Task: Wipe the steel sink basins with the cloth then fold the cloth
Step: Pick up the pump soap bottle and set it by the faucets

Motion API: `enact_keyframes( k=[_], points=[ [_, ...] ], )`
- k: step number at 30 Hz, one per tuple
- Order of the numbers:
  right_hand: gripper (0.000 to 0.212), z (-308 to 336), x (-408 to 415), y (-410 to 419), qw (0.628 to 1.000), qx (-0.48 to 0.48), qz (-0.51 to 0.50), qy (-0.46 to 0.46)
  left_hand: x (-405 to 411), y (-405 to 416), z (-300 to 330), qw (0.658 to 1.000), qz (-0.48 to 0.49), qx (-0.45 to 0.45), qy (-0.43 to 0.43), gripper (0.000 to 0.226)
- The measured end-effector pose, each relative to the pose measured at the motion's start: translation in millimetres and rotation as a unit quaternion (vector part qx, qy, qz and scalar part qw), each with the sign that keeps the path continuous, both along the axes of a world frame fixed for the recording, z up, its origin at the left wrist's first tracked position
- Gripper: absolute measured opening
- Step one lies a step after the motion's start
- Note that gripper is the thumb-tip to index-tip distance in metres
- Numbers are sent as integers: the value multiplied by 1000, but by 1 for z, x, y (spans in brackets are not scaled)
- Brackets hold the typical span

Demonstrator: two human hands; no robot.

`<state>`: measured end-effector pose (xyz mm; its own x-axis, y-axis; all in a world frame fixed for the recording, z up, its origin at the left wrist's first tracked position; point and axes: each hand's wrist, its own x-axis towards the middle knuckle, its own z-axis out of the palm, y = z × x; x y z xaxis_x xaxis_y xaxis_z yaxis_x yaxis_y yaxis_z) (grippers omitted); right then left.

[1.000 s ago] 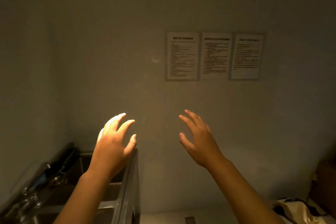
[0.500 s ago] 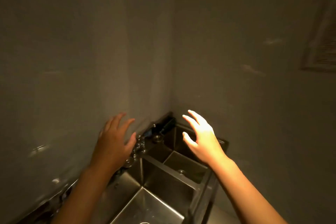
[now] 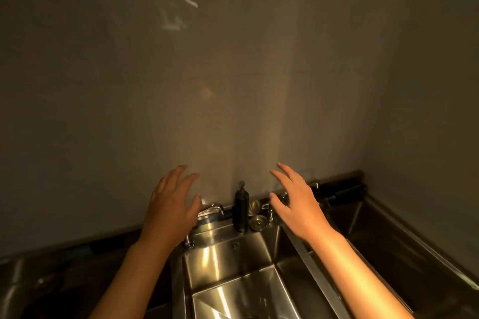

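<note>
The left hand [image 3: 171,204] and the right hand [image 3: 295,202] both hover with fingers spread and relaxed, holding nothing, above the back rim of the steel sink [image 3: 233,261]. Between them a dark soap dispenser bottle [image 3: 240,208] stands upright on the rear ledge, with a round steel drain stopper [image 3: 258,221] just beside it and a faucet [image 3: 212,208] near the left hand. A second basin [image 3: 383,241] lies to the right in shadow; no cloth shows in view.

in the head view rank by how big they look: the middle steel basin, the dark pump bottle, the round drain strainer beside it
1. middle steel basin, by far the largest
2. dark pump bottle
3. round drain strainer, smallest
The bottle and strainer stand side by side on the back ledge, so nearness hardly skews that pair.
</note>
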<state>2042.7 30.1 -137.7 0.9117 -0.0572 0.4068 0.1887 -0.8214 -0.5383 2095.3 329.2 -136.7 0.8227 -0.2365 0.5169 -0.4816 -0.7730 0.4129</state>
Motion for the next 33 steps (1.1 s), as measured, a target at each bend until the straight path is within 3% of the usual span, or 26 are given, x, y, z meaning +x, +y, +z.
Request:
enact_keyframes(
  k=[9, 15, 22, 26, 33],
  points=[
    [57, -55, 38, -28, 992, 51, 93, 64, -32, -35, -53, 991, 87, -7, 104, 50],
    [57, -84, 60, -30, 990, 49, 95, 97, -16, -49, -78, 988, 68, -27, 134, 52],
    [57, -96, 86, -34, 981, 114, 82, 137, 33, -55, -115, 977, 33, -115, 175, 52],
    [58, -108, 117, -24, 982, 77, 75, 155, 62, -56, -140, 959, 19, -196, 205, 50],
    [57, -147, 162, -20, 976, 95, 63, 183, 113, -66, -192, 924, 25, -282, 256, 55]
  ],
)
